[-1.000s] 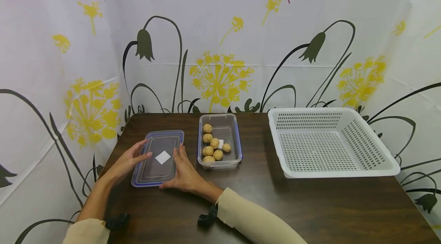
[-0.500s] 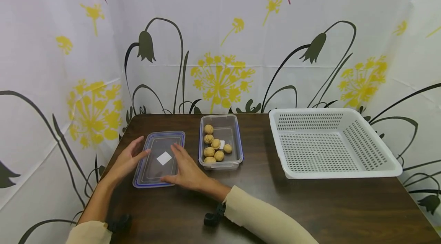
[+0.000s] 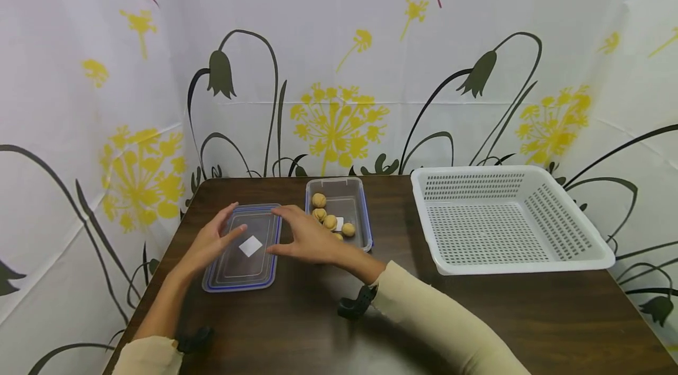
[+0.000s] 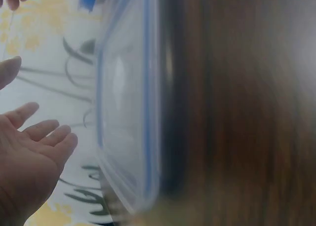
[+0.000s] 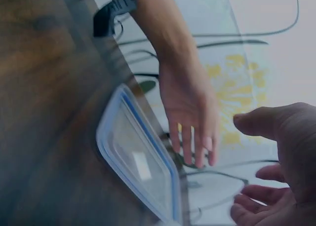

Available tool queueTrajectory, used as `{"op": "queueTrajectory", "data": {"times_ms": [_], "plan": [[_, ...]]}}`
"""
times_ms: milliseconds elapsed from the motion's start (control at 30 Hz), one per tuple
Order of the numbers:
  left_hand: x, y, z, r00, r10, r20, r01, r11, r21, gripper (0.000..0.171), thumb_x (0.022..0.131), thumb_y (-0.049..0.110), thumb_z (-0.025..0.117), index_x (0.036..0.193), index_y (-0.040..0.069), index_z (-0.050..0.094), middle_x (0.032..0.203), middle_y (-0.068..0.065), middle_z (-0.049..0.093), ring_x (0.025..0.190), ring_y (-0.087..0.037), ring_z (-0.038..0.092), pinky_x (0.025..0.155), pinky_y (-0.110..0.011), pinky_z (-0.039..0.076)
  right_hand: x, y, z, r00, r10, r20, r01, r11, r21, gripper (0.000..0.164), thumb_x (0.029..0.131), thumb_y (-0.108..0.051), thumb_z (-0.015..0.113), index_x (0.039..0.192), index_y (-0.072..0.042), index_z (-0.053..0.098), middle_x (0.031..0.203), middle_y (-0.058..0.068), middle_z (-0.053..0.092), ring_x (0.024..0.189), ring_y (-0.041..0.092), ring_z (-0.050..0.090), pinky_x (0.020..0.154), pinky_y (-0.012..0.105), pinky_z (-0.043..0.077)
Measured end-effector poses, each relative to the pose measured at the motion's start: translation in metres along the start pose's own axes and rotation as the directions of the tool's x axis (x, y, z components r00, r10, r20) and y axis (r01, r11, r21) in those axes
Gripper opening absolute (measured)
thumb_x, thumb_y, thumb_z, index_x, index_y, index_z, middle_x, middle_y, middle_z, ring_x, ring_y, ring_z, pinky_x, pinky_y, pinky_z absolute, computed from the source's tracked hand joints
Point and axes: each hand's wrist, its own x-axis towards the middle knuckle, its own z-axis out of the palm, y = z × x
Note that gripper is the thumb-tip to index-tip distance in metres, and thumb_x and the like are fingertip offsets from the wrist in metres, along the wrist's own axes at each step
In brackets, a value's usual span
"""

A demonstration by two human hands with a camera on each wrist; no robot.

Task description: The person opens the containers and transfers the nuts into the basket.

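On the left of the dark wooden table lies a clear rectangular plastic lid (image 3: 238,275) with blue edging and a white diamond-shaped sticker (image 3: 251,246). My left hand (image 3: 209,245) hovers over its left side, thumb and fingers apart and holding nothing. Over its right edge is my right hand (image 3: 309,239), fingers spread, also holding nothing. Both palms face each other across the lid. Just right of it stands an open clear plastic container (image 3: 366,216) with several walnuts (image 3: 330,222) inside. My right hand hides its near left corner and some of the walnuts.
A white perforated plastic basket (image 3: 487,234) stands at the back right of the table. Behind the table hangs a white curtain (image 3: 339,51) with yellow and green flower prints. Black straps with camera mounts (image 3: 357,302) sit on both wrists.
My right hand has drawn up and to the right off the lid, now overlapping the walnut container. My left hand has shifted slightly right. The lid, container and basket stay put.
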Motion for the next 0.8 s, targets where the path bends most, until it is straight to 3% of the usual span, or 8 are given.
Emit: {"op": "queueTrajectory", "data": {"times_ms": [233, 500, 800], "plan": [[0.007, 0.021, 0.015, 0.998, 0.047, 0.036, -0.05, 0.996, 0.077, 0.078, 0.107, 0.031, 0.062, 0.168, 0.002, 0.023, 0.173, -0.029, 0.018, 0.153, -0.058, 0.024, 0.124, -0.067, 0.025, -0.007, 0.018, -0.036, 0.993, 0.012, 0.119, -0.009, 0.999, -0.032, 0.073, 0.096, -0.027, 0.08, 0.155, 0.002, 0.049, 0.151, 0.017, 0.058, 0.139, 0.029, 0.056, 0.116, 0.041, 0.047], [0.015, 0.042, 0.034, 0.988, 0.115, 0.104, -0.127, 0.984, 0.125, 0.084, 0.106, 0.041, 0.063, 0.169, 0.006, 0.021, 0.175, -0.025, 0.012, 0.155, -0.057, 0.02, 0.122, -0.074, 0.022, -0.012, 0.049, -0.076, 0.958, -0.049, 0.283, 0.068, 0.996, -0.057, 0.05, 0.101, -0.019, 0.074, 0.144, 0.001, 0.062, 0.14, 0.016, 0.067, 0.129, 0.03, 0.065, 0.109, 0.041, 0.053], [0.025, 0.06, 0.065, 0.965, 0.18, 0.193, -0.21, 0.967, 0.148, 0.096, 0.098, 0.045, 0.073, 0.169, 0.006, 0.022, 0.176, -0.024, 0.01, 0.159, -0.051, 0.013, 0.123, -0.074, 0.018, -0.017, 0.082, -0.109, 0.935, -0.061, 0.35, 0.124, 0.979, -0.161, 0.041, 0.092, -0.005, 0.08, 0.131, 0.001, 0.072, 0.13, 0.015, 0.072, 0.121, 0.03, 0.069, 0.104, 0.04, 0.057]]}}
